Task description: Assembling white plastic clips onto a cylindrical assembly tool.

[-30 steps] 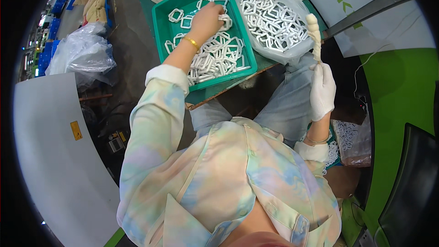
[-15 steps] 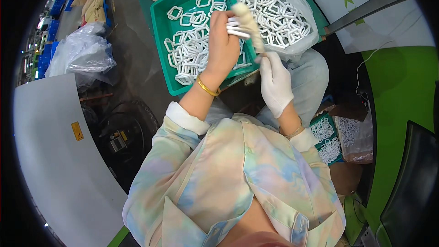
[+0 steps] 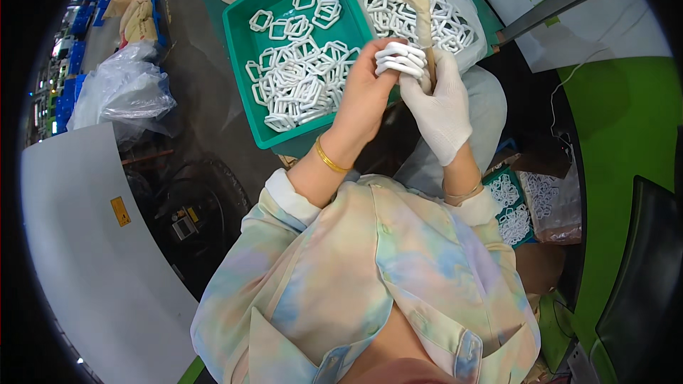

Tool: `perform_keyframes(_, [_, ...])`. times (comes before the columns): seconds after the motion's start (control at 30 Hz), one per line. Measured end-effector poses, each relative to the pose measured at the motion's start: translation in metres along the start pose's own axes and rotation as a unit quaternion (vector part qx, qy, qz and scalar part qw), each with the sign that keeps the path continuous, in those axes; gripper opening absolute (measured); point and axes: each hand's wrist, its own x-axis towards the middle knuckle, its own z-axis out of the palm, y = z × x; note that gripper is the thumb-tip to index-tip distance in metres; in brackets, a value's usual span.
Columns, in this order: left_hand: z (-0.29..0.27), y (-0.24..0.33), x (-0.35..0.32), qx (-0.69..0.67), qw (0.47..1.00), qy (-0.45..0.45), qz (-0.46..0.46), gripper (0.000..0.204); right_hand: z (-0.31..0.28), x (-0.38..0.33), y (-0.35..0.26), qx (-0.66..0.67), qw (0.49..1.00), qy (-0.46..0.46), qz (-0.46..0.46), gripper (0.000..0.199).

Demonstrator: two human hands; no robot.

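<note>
My bare left hand (image 3: pixel 368 92) is closed around a small stack of white plastic frames (image 3: pixel 402 60), to the right of a green bin (image 3: pixel 238 43). Beside the stack, my right hand (image 3: pixel 442 110) wears a white glove and grips a wooden stick (image 3: pixel 420 11) wrapped in cream cloth, its thick end pointing up and away. The glove's thumb side is against the stack or just by it; I cannot tell whether the stick touches the frames. Many loose white frames (image 3: pixel 295 75) lie heaped in the bin, mostly in its nearer half.
A clear plastic bag (image 3: pixel 480 46) of more white frames stands right of the bin. Lower right are a smaller green tray (image 3: pixel 528 220) and a carton (image 3: pixel 562 235) of such frames. A grey machine panel (image 3: pixel 92 242) rises at left, and a metal bar (image 3: pixel 562 7) slants at upper right.
My left hand has moved right from over the bin with the stack. The stick has swung from leaning left across the frames to nearly upright, farther right. My right hand has shifted slightly right.
</note>
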Motion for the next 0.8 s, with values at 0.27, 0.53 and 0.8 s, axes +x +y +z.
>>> perform_keyframes(0.27, [-0.019,0.026,0.014,0.652,0.697,-0.056,0.293,0.030,-0.007,-0.007,-0.013,-0.102,0.993,-0.039,0.051,0.029])
perform_keyframes(0.53, [-0.036,0.034,0.038,-0.033,0.996,-0.005,-0.087,0.017,-0.030,-0.026,0.029,-0.175,0.981,-0.073,-0.050,0.016])
perform_keyframes(0.8, [-0.039,0.024,0.039,-0.334,0.905,-0.108,-0.240,0.023,-0.027,-0.025,0.016,-0.201,0.976,0.019,-0.075,0.016])
